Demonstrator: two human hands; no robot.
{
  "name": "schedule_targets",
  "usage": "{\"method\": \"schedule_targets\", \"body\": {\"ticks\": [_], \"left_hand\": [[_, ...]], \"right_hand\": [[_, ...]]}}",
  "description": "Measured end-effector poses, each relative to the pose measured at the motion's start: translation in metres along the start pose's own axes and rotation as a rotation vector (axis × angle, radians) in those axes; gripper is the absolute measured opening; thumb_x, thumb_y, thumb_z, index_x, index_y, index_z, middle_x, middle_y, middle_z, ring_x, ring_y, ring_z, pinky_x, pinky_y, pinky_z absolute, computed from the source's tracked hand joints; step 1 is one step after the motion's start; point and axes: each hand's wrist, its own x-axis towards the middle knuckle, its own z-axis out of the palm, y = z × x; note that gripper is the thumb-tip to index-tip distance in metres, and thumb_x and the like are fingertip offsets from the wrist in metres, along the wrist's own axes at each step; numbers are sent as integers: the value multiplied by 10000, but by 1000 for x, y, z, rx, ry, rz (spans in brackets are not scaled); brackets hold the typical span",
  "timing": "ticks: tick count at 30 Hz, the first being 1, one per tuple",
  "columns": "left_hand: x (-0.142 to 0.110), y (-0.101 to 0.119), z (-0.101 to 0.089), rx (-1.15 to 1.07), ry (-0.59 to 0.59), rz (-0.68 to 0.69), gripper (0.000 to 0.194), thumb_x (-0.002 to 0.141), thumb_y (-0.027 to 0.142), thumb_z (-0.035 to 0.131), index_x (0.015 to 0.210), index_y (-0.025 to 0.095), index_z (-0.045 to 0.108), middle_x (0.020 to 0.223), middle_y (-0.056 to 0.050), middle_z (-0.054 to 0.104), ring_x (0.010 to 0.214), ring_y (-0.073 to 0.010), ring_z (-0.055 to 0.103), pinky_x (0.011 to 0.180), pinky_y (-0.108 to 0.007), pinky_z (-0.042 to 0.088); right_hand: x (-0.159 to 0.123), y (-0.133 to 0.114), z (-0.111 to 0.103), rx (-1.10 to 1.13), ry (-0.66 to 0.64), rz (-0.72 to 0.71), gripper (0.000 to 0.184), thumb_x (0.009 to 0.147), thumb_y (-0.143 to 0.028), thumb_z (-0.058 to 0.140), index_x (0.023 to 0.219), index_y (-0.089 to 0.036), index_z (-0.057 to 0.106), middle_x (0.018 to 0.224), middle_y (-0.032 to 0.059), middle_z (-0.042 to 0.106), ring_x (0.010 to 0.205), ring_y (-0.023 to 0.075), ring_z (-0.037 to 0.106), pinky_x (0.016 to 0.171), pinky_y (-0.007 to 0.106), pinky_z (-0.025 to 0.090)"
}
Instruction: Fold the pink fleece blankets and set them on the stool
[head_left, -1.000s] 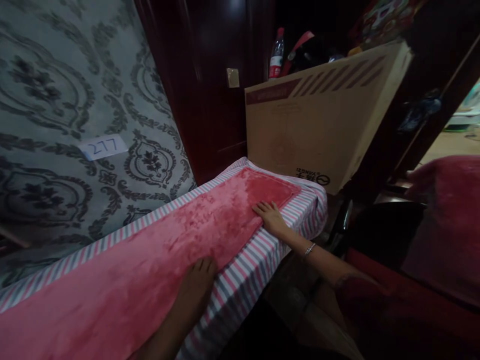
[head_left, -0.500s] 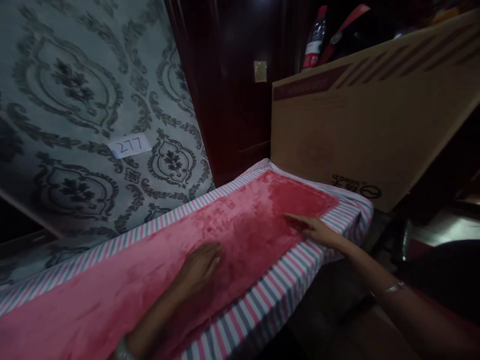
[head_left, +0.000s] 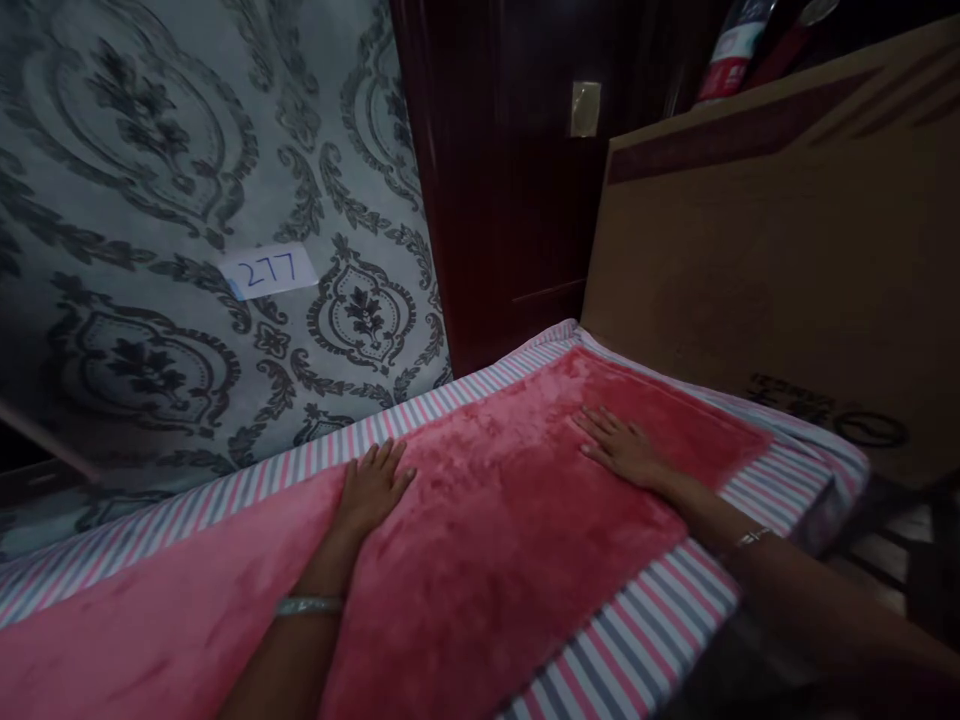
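Observation:
A plush pink-red blanket (head_left: pixel 480 540) lies spread over a striped sheet (head_left: pixel 622 640) in pink, grey and white. My left hand (head_left: pixel 373 490) rests flat on the blanket near its wall-side edge, fingers spread. Farther along, my right hand (head_left: pixel 619 447) lies palm down on the darker red part, its fingers also apart. Neither hand grips the fabric. Brushed patches of lighter and darker pile show between the two hands.
Patterned wallpaper (head_left: pixel 172 130) with a paper label (head_left: pixel 270 270) reading 277 runs along the left. A dark red wooden panel (head_left: pixel 510 200) stands behind the far end. At right is a large cardboard box (head_left: pixel 720 250), with a bottle (head_left: pixel 735 55) above its edge.
My left hand has moved forward toward the wall-side edge and its fingers have spread. My right hand has shifted inward from the near edge and flattened. The view has moved closer.

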Motion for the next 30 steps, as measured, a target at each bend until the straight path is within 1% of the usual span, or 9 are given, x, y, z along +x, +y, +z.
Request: {"method": "schedule_targets", "body": {"ticks": [2,4,6,8,11,15,22,26,30], "left_hand": [[1,-3,5,8,7,6,600,984,454,303,1525,199,347,1604,-119,288,1484,-322,241,1158,-600,219],[4,-3,7,25,3,-8,594,978,438,315,1526,212,347,1602,-110,294,1482,-318,249,1152,-596,234],[8,-4,7,48,1,-22,593,976,429,312,1529,217,340,1606,-98,285,1485,-314,244,1154,-587,235],[10,-5,9,64,-2,-23,603,975,437,304,1536,216,325,1612,-84,271,1489,-306,232,1165,-570,223],[11,-7,11,64,-6,-16,610,969,456,307,1537,233,321,1611,-73,273,1488,-302,238,1172,-560,215],[10,-9,13,53,-7,-26,619,965,475,303,1536,238,322,1610,-72,273,1487,-301,243,1170,-566,218],[11,-14,20,36,31,-14,638,944,515,339,1526,253,347,1594,-71,309,1475,-299,278,1168,-579,231],[11,-18,25,44,41,-17,625,945,518,341,1523,282,348,1589,-48,324,1473,-280,286,1180,-577,218],[12,-24,32,57,72,-25,638,939,530,356,1525,278,343,1584,-56,334,1472,-274,290,1178,-558,247]], "right_hand": [[7,5,-6,30,15,-21,579,952,-513,447,1496,-316,414,1576,64,345,1453,338,292,1117,615,318],[22,8,-19,82,73,-20,507,948,-430,469,1421,-257,532,1473,91,502,1364,315,450,1101,518,387],[45,13,-36,125,161,67,453,951,-348,452,1364,-224,591,1378,88,598,1278,280,543,1071,425,429],[71,23,-52,134,219,212,462,959,-328,429,1383,-212,569,1362,85,612,1252,272,565,1041,391,448],[109,42,-65,121,219,355,524,966,-332,413,1458,-162,473,1369,132,599,1249,284,568,1014,378,458],[148,66,-63,117,158,467,570,989,-353,370,1484,-73,406,1385,227,556,1255,316,561,990,405,464],[203,91,-54,111,12,514,502,1001,-440,398,1211,-69,663,1259,237,639,1151,310,627,910,373,488],[224,97,-48,106,11,522,531,953,-523,494,1146,-69,689,1180,232,676,1064,300,661,830,340,502],[226,98,-35,80,86,535,483,963,-470,493,1191,-82,669,1240,233,645,1153,318,614,882,354,483]]}}
